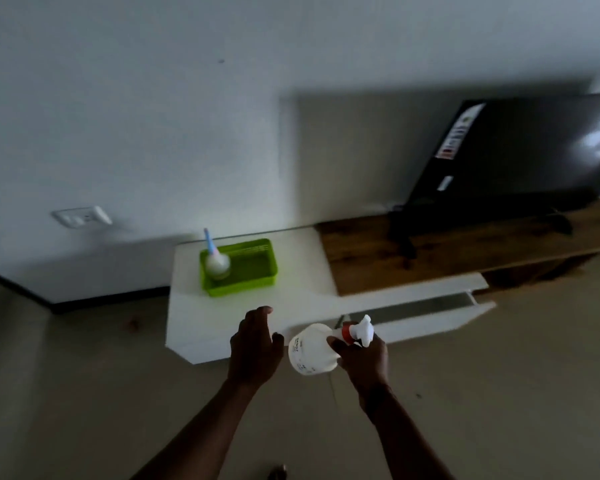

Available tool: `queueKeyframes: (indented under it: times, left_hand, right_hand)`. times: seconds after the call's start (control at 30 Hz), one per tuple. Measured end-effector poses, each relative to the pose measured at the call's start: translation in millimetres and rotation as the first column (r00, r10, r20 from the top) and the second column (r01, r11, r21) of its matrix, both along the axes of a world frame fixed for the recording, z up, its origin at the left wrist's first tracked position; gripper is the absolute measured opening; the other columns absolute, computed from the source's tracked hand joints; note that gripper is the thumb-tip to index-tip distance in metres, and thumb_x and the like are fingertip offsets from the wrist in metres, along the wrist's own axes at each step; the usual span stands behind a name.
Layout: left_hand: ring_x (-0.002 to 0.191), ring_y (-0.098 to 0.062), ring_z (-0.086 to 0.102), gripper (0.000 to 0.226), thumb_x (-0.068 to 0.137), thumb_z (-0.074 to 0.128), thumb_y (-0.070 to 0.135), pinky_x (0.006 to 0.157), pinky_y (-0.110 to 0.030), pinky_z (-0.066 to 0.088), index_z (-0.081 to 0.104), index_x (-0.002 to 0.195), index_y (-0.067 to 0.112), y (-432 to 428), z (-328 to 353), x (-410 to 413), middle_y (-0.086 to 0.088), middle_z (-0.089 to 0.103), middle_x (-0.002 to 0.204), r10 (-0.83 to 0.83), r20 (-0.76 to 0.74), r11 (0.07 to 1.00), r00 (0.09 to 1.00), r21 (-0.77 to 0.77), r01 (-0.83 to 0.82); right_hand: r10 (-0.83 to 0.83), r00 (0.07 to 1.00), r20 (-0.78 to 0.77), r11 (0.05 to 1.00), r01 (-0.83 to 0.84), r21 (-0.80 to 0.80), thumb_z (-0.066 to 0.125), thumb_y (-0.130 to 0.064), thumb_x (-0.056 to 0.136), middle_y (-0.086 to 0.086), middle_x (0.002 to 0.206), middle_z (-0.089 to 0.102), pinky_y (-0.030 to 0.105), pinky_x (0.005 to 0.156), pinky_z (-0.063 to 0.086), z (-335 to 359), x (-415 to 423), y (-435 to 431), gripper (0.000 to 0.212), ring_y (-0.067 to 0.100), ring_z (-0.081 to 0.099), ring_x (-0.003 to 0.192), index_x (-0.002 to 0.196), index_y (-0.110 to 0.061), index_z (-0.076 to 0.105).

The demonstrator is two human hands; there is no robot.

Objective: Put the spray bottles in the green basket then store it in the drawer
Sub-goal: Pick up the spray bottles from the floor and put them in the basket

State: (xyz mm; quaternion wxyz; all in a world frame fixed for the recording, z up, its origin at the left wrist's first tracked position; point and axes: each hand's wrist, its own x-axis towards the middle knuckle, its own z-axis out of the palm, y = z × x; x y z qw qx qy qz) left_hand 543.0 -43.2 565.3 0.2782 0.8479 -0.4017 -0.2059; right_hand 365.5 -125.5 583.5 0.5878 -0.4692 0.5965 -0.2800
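White cabinet top [291,261] against pale wall, dim light. Right hand [364,358]: closed around neck of white spray bottle [310,349], red collar, held tilted in the air near the cabinet's front edge. Left hand [255,344]: empty, fingers spread, just beside the bottle. Advice: lift clear of the rim, set upright in the free right half. Green basket [239,268]: holds one blue-nozzled spray bottle [217,263], left end. Drawer [426,308]: pulled open; contents unclear.

white cabinet top [291,271] bears green basket [253,271].
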Motion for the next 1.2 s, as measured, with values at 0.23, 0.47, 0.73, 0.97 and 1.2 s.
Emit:
queueKeyframes:
  times: [0.23,0.47,0.73,0.97,1.2]
  left_hand:
    - [0.121,-0.025,0.051,0.048,0.085,0.058,0.018,0.095,-0.044,0.045,0.046,0.132,0.017,16.9,-8.6,78.7,-0.004,0.053,0.129,0.219,-0.031,0.974,0.975,0.062,-0.217]
    - [0.120,-0.023,0.051,0.044,0.087,0.056,0.024,0.098,-0.046,0.044,0.043,0.129,0.023,-7.3,-30.5,147.5,-0.001,0.052,0.128,0.327,-0.046,0.937,0.944,0.147,-0.317]
    - [0.118,-0.027,0.055,0.043,0.085,0.057,0.019,0.097,-0.046,0.046,0.046,0.127,0.019,-74.4,-67.8,215.5,-0.007,0.057,0.124,0.439,-0.101,0.884,0.893,0.224,-0.409]
    - [0.108,-0.026,0.059,0.044,0.084,0.059,0.018,0.091,-0.046,0.050,0.047,0.126,0.017,-101.7,-111.8,259.7,-0.009,0.059,0.120,0.486,-0.124,0.864,0.865,0.219,-0.454]
    - [0.109,-0.028,0.061,0.045,0.084,0.060,0.017,0.091,-0.048,0.051,0.047,0.127,0.015,-104.0,-163.6,289.8,-0.010,0.059,0.123,0.512,-0.154,0.851,0.845,0.223,-0.475]
  right_hand:
    - [0.282,0.946,-0.162,0.943,-0.304,-0.134,0.085,-0.022,0.063,-0.015,0.072,0.071,0.015,0.056,0.051,-13.3,106.8,-23.3,0.027,-0.002,0.065,0.070,0.080,-0.032,0.067]
    - [0.380,0.896,-0.228,0.891,-0.421,-0.171,0.082,-0.024,0.070,-0.013,0.075,0.064,0.018,0.059,0.040,-37.0,210.5,-77.1,0.026,0.004,0.059,0.071,0.090,-0.022,0.066]
    - [0.427,0.840,-0.336,0.866,-0.487,-0.116,0.080,-0.037,0.071,-0.014,0.077,0.064,0.021,0.060,0.041,-100.8,298.3,-156.5,0.028,0.002,0.057,0.066,0.095,-0.027,0.069]
    - [0.418,0.807,-0.417,0.843,-0.515,-0.152,0.081,-0.037,0.069,-0.008,0.085,0.073,0.020,0.058,0.038,-153.8,347.5,-192.6,0.029,0.006,0.054,0.068,0.094,-0.029,0.069]
    - [0.463,0.745,-0.480,0.800,-0.584,-0.135,0.080,-0.035,0.072,-0.004,0.080,0.073,0.019,0.051,0.038,-209.5,373.6,-197.6,0.020,0.006,0.055,0.061,0.086,-0.034,0.066]
